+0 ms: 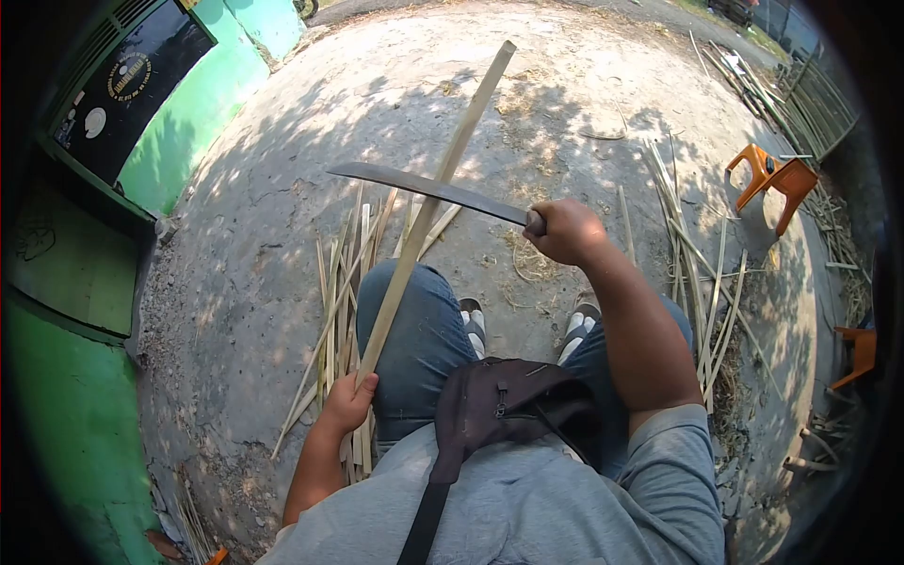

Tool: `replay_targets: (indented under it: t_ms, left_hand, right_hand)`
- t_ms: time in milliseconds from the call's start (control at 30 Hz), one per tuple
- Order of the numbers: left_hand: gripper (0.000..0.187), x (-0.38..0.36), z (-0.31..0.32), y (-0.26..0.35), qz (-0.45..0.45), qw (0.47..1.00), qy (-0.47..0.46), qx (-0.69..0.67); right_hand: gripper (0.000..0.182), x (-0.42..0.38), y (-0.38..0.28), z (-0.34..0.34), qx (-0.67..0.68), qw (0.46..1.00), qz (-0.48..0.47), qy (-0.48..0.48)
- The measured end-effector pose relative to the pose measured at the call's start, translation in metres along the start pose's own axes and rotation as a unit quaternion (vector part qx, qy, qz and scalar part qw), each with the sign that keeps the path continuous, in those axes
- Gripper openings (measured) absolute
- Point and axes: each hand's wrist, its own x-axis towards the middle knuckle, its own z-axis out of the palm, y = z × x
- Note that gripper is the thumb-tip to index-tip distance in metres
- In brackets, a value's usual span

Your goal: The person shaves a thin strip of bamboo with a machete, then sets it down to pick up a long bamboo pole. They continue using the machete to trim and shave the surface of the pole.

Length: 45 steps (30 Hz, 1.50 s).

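My right hand [568, 232] is closed round the handle of a long machete [443, 191], whose blade points left and crosses a long flat bamboo strip [414, 247]. My left hand [349, 403] grips the lower end of that strip beside my left knee. The strip slants up and to the right, its far end beyond the blade. Blade and strip appear to meet where they cross. Whether the edge has entered the strip cannot be made out.
Bamboo strips [330, 325] lie at my left, and more strips [702, 273] at my right. An orange plastic stool [789, 184] lies on the ground to the right. A green wall [193, 122] runs along the left. A black bag [499, 405] rests on my lap.
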Motion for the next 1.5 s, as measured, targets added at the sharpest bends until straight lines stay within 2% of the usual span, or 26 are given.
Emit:
replay_targets:
  t_ms: [33,167,333,433,567,800,1000,1267,1500]
  left_hand:
    - [0.057,0.0,-0.001,-0.002,0.0,1.0,-0.001,0.01]
    - [0.057,0.002,0.002,-0.011,-0.001,1.0,0.006,-0.005]
    - [0.058,0.001,0.001,-0.007,-0.016,1.0,0.004,0.014]
    - [0.059,0.0,0.001,-0.005,-0.02,1.0,0.002,0.019]
    - [0.06,-0.001,0.002,-0.001,-0.023,1.0,0.008,0.019]
    - [0.061,0.0,0.001,-0.003,-0.039,0.999,0.006,0.031]
    - [0.059,0.0,0.002,-0.006,-0.024,1.0,0.01,0.011]
    - [0.055,-0.001,0.003,-0.004,-0.042,0.999,0.008,-0.01]
    - [0.056,0.0,0.003,-0.006,-0.021,1.0,0.004,-0.011]
  right_hand:
    - [0.017,0.001,0.001,-0.001,0.019,0.999,0.026,-0.002]
    - [0.016,-0.009,-0.013,-0.001,0.043,0.999,-0.009,-0.008]
    - [0.014,-0.016,-0.04,0.01,-0.041,0.993,-0.085,-0.066]
    - [0.014,-0.016,-0.044,0.015,-0.06,0.988,-0.13,-0.063]
    - [0.014,-0.014,-0.039,0.005,-0.07,0.99,-0.099,-0.075]
    - [0.015,-0.006,-0.011,0.003,-0.062,0.996,-0.065,-0.027]
    - [0.015,-0.009,-0.019,0.008,-0.022,0.997,-0.052,-0.051]
    - [0.014,-0.007,-0.014,0.01,-0.013,0.996,-0.069,-0.045]
    - [0.014,-0.005,-0.009,0.007,-0.045,0.996,-0.079,-0.011]
